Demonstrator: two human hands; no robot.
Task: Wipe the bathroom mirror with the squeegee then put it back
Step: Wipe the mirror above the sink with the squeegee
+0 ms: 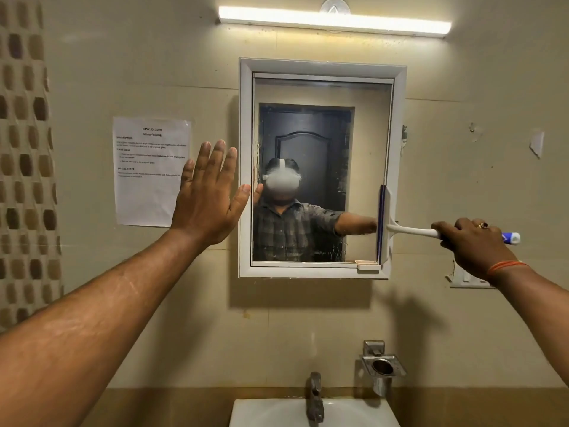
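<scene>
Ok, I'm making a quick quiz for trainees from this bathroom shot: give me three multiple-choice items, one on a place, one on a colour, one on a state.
1. Where on the mirror does the squeegee blade sit?
A. along the top edge
B. at the right edge, blade upright
C. in the middle, blade level

2. What colour is the squeegee's handle shaft?
A. white
B. red
C. black

3. What is the left hand doing?
A. gripping the faucet
B. holding a cloth
C. open and flat, fingers spread, at the mirror frame's left side

Answers:
1. B, the blade stands upright along the right side of the glass.
2. A, the shaft running from the blade to the right hand is white, with a blue tip past the fist.
3. C, the palm is open, holds nothing, and the thumb lies at the frame.
</scene>
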